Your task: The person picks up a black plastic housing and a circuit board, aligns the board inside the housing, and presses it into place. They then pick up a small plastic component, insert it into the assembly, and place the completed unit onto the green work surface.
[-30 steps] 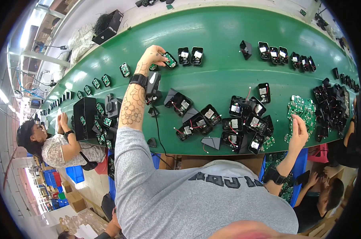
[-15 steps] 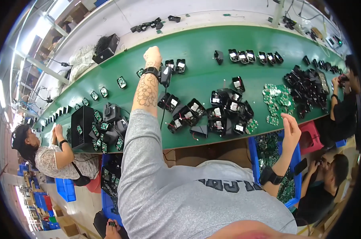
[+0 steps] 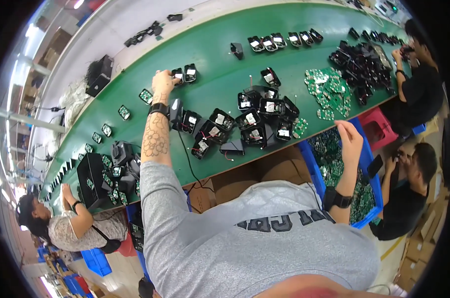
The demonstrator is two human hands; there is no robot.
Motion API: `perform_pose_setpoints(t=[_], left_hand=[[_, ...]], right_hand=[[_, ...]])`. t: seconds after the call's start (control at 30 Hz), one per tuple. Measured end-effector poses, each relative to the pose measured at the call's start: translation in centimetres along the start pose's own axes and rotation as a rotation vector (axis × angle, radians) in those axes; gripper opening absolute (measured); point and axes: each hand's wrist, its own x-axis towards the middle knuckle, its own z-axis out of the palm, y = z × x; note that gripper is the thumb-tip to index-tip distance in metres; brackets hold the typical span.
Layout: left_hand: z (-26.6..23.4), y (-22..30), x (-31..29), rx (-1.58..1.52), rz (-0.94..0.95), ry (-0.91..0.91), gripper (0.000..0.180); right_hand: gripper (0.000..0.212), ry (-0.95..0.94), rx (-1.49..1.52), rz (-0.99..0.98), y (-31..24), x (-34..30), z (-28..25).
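My left hand (image 3: 163, 82) reaches far across the green bench, its fingers closed on the near-left edge of a black plastic housing (image 3: 178, 75) with a pale part inside. A second such housing (image 3: 190, 73) stands just right of it. Beside my left wrist is a black box-shaped device (image 3: 176, 113) with a cable. My right hand (image 3: 351, 141) hovers by the blue bin (image 3: 377, 184) of green circuit boards, fingers loosely bent and nothing visible in them. Between the hands lies a pile of open black housings (image 3: 255, 118), some with red wires.
Loose circuit boards (image 3: 328, 89) and a heap of black parts (image 3: 362, 69) cover the bench's right side. A black box (image 3: 90, 180) stands at left. Co-workers sit on both sides: a patterned sleeve (image 3: 80, 223) at left, black shirts (image 3: 423, 94) at right. A pink stool (image 3: 379, 126) is at right.
My view has turned, so the bench appears shifted left. My left hand has gone from a fist beside the two housings to fingers on the left one. The right hand still hovers near the bin.
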Motion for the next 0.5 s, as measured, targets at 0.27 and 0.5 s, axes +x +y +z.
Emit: perform_pose_setpoints(t=[0.27, 0.5], left_hand=[[-0.8, -0.6, -2.7, -0.180, 0.109, 0.296, 0.028], [-9.2, 11.2, -19.1, -1.419, 0.111, -0.321, 0.059]], right_hand=[[0.013, -0.148, -0.050, -0.213, -6.5, -0.1, 6.0], [0.039, -0.298, 0.105, -0.568, -10.7, -1.2, 12.8]])
